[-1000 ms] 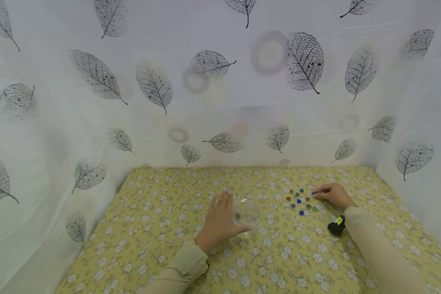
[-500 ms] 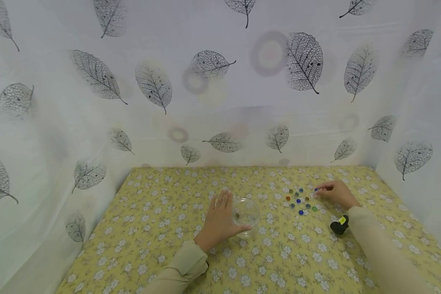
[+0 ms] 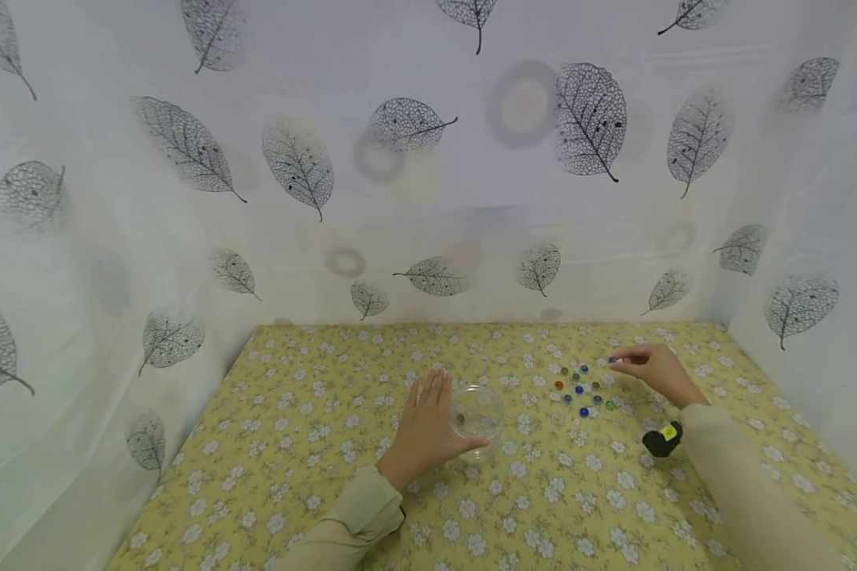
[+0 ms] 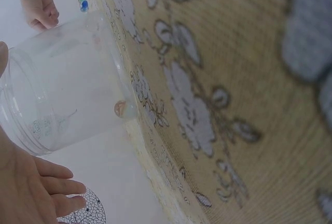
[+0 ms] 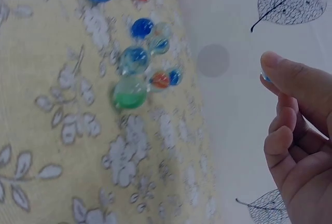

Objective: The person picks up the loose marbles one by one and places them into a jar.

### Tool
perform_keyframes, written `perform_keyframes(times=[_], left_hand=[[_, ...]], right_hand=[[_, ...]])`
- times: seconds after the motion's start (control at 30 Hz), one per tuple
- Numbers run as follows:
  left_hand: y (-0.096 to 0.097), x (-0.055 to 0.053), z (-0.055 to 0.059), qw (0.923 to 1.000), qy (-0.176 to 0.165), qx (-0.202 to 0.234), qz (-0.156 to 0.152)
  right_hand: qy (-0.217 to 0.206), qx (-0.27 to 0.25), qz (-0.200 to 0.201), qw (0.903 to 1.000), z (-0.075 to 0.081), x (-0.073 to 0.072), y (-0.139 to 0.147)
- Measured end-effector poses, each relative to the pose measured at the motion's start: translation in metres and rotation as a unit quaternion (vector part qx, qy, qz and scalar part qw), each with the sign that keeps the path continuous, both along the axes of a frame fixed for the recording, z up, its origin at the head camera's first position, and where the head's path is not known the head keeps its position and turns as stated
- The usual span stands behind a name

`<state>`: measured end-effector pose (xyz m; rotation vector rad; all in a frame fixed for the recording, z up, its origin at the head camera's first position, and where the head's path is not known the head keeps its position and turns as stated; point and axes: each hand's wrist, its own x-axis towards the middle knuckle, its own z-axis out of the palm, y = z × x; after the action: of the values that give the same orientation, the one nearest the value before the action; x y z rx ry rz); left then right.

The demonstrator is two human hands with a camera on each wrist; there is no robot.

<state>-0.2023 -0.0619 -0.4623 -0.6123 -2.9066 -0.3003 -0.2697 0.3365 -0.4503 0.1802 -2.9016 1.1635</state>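
My right hand [image 3: 659, 376] pinches a small blue-tinted clear glass marble [image 5: 265, 75] between thumb and forefinger, raised above the table. Several loose marbles [image 3: 579, 389] in blue, green, orange and amber lie in a cluster just left of it. Toward the middle of the table stands a clear plastic jar [image 3: 487, 404], upright with an open mouth. One brownish marble [image 4: 121, 109] rests on the jar's bottom. Beside the jar's left side is my left hand [image 3: 428, 428], its fingers straight and its thumb stretched across the near side.
A yellow floral cloth [image 3: 293, 444] covers the table. White curtain walls [image 3: 443, 198] with leaf prints rise behind it and at both sides. A black wrist device with a yellow label [image 3: 662, 439] is strapped at the right sleeve.
My right hand has risen from the table and drifted slightly right, carrying the pinched marble up and away from the cluster. The left hand and the jar stay where they were.
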Motion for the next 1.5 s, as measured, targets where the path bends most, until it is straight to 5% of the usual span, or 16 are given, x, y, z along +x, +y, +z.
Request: perform_keyframes(times=[0.8, 1.5], left_hand=[[-0.001, -0.001, 0.0, 0.9998, -0.01, 0.015, -0.005], [-0.001, 0.0, 0.001, 0.9999, -0.01, 0.01, -0.006]], right_hand=[[0.055, 0.0, 0.038, 0.9978, 0.068, 0.018, -0.063], [0.063, -0.056, 0.089, 0.9925, 0.087, 0.029, -0.111]])
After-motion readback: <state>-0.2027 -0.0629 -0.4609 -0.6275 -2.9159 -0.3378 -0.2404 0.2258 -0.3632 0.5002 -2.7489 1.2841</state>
